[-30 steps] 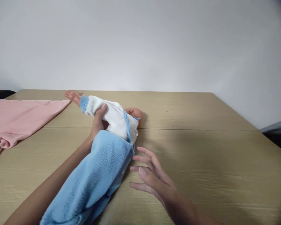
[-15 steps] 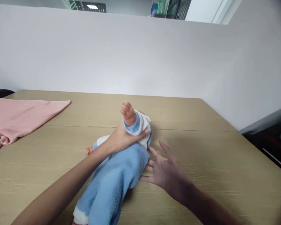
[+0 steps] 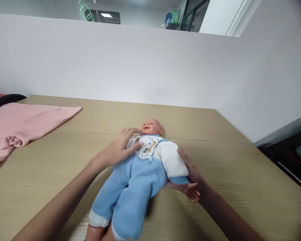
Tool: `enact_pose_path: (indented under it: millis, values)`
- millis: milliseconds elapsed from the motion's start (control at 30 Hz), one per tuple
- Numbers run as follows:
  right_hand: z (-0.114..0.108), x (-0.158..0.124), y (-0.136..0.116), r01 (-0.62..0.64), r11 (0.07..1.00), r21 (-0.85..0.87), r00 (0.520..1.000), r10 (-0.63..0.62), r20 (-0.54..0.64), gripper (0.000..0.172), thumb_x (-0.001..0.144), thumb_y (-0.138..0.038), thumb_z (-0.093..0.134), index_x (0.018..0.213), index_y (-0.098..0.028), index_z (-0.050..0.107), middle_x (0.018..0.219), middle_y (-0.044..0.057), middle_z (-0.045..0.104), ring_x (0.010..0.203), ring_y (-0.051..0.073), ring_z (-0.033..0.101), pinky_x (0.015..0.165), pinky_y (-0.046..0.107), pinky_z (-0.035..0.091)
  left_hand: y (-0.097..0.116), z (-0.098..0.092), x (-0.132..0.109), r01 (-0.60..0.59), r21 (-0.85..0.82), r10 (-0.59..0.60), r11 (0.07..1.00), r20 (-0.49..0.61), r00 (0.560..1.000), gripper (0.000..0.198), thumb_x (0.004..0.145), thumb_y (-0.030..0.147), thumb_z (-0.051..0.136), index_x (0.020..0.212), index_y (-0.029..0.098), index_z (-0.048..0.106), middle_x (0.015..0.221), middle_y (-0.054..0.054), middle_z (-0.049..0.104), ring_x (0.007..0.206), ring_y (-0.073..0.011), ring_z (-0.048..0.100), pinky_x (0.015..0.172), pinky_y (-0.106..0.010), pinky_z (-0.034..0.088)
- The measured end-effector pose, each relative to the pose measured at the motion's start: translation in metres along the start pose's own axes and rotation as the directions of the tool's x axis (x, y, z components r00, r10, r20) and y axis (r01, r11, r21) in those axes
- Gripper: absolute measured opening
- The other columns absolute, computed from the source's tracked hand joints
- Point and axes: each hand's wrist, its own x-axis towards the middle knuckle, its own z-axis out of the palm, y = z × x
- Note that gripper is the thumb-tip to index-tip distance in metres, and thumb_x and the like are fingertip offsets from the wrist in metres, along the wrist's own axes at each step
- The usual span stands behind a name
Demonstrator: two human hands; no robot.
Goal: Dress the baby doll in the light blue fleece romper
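A baby doll (image 3: 140,177) lies face up on the table, in a fluffy blue-and-white outfit with an embroidered animal on the chest. Its bare head (image 3: 153,127) points toward the wall and its feet toward me. My left hand (image 3: 120,147) rests at the doll's chest and shoulder on the left, fingers stretched out and thumb apart. Around the doll's white sleeve on the right is my right hand (image 3: 190,167), its thumb against the sleeve. Some of its fingers reach under the doll's side and are hidden.
Pink cloth (image 3: 40,120) with a bunched knot lies at the table's left. A white wall (image 3: 150,67) rises behind the table (image 3: 228,167). A black object (image 3: 286,150) stands past the right edge, and a dark curved edge (image 3: 7,99) shows at far left.
The doll has turned from its side onto its back, so its face and chest now show. My right hand has moved in from beside the doll to its sleeve; my left hand has loosened.
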Motion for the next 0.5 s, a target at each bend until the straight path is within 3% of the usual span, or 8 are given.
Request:
enact_pose_path:
  millis: [67, 133, 200, 300, 500]
  values:
    - [-0.007, 0.003, 0.004, 0.013, 0.998, 0.056, 0.995, -0.008, -0.099, 0.056, 0.077, -0.074, 0.082, 0.094, -0.02, 0.082, 0.086, 0.013, 0.084, 0.084, 0.032, 0.083, 0.07, 0.036, 0.07, -0.032, -0.003, -0.002, 0.179, 0.134, -0.169, 0.975, -0.079, 0.982, 0.057, 0.106, 0.064, 0.046, 0.134, 0.019, 0.066, 0.142, -0.016, 0.069, 0.14, -0.0382, 0.055, 0.123, -0.058, 0.04]
    - [-0.016, 0.007, 0.007, 0.019, 0.997, 0.075, 0.987, -0.007, -0.163, 0.051, 0.072, -0.067, 0.088, 0.09, -0.02, 0.082, 0.081, 0.012, 0.084, 0.077, 0.03, 0.082, 0.067, 0.033, 0.069, -0.056, -0.001, -0.006, 0.349, 0.113, -0.343, 0.93, -0.069, 0.937, 0.062, 0.104, 0.068, 0.041, 0.125, 0.016, 0.069, 0.135, -0.018, 0.073, 0.131, -0.0393, 0.062, 0.118, -0.056, 0.045]
    - [-0.026, 0.011, 0.009, 0.026, 0.998, 0.059, 0.983, -0.014, -0.184, 0.05, 0.071, -0.066, 0.089, 0.088, -0.019, 0.082, 0.075, 0.011, 0.083, 0.071, 0.029, 0.081, 0.061, 0.032, 0.068, -0.066, 0.003, -0.012, 0.459, 0.055, -0.459, 0.887, -0.013, 0.888, 0.068, 0.102, 0.074, 0.038, 0.121, 0.017, 0.07, 0.131, -0.017, 0.076, 0.121, -0.0384, 0.069, 0.111, -0.052, 0.051]
    - [-0.037, 0.016, 0.011, 0.029, 0.999, 0.025, 0.984, -0.024, -0.174, 0.051, 0.069, -0.068, 0.089, 0.085, -0.02, 0.081, 0.066, 0.01, 0.08, 0.062, 0.03, 0.079, 0.051, 0.033, 0.065, -0.059, 0.013, -0.024, 0.532, -0.038, -0.528, 0.846, 0.07, 0.846, 0.078, 0.098, 0.084, 0.036, 0.127, 0.019, 0.069, 0.132, -0.016, 0.078, 0.12, -0.0388, 0.072, 0.108, -0.05, 0.054]
    - [-0.054, 0.02, 0.016, 0.054, 0.998, -0.045, 0.989, -0.06, -0.138, 0.049, 0.07, -0.069, 0.088, 0.074, -0.022, 0.074, 0.059, 0.004, 0.075, 0.051, 0.021, 0.073, 0.047, 0.024, 0.06, -0.026, 0.032, -0.038, 0.541, -0.323, -0.531, 0.776, 0.128, 0.838, 0.092, 0.093, 0.089, 0.042, 0.144, 0.015, 0.058, 0.156, -0.018, 0.064, 0.147, -0.0377, 0.057, 0.127, -0.05, 0.042]
